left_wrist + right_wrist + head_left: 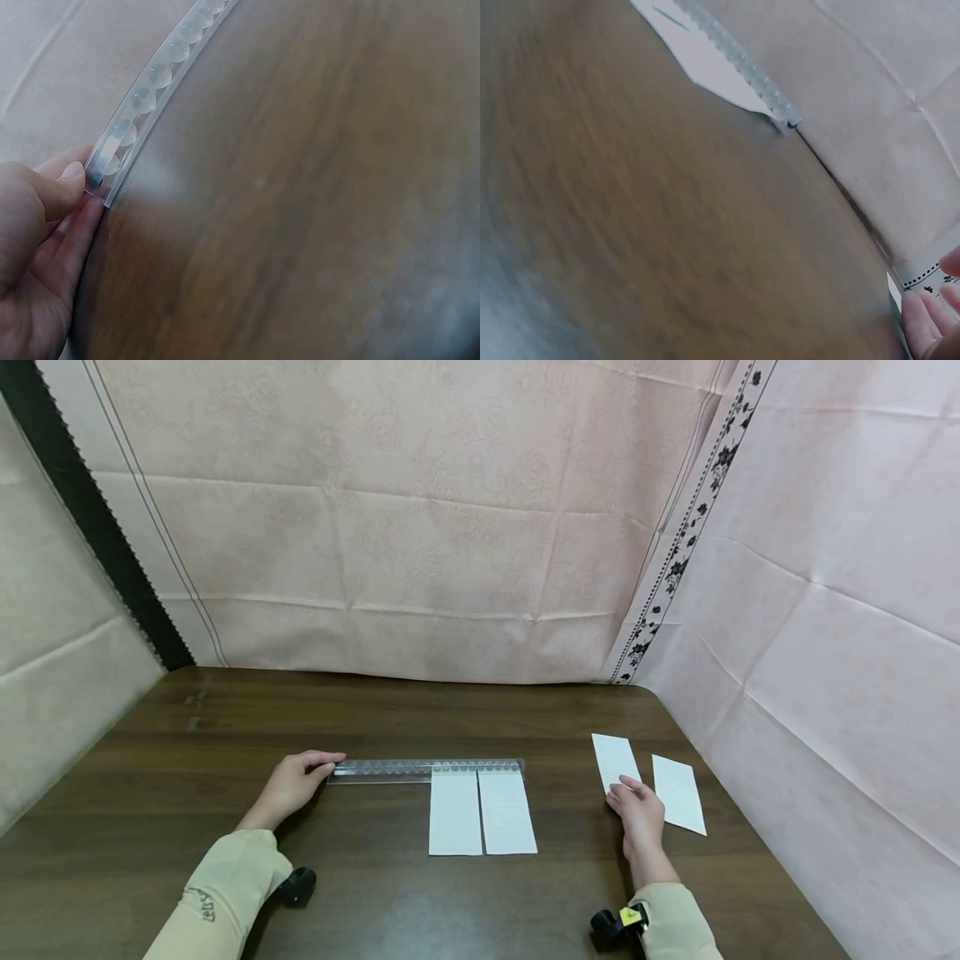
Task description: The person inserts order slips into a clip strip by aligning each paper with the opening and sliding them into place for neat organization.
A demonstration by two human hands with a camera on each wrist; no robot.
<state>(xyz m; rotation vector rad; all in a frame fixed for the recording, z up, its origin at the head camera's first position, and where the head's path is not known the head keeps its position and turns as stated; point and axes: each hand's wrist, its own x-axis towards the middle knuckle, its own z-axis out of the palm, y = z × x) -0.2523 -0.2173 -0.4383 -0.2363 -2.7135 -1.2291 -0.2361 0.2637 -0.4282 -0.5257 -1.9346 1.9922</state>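
A long clear plastic ruler-like strip [390, 768] with a row of round shapes lies crosswise on the table. My left hand [296, 781] pinches its left end between thumb and fingers; the grip shows up close in the left wrist view, where the strip [160, 75] runs up and away. Two white paper cards [455, 814] lie side by side with their top edges at the strip's right half, a narrow gap between them. At the right, my right hand [637, 814] holds the lower edge of another white card [615, 756], its fingers covering that edge.
One more white card [678, 793] lies just right of my right hand, near the table's right side. Pale cloth [420, 527] hangs behind and at both sides of the brown wooden table [375, 893]. Black wrist devices [296, 887] sit at both sleeves.
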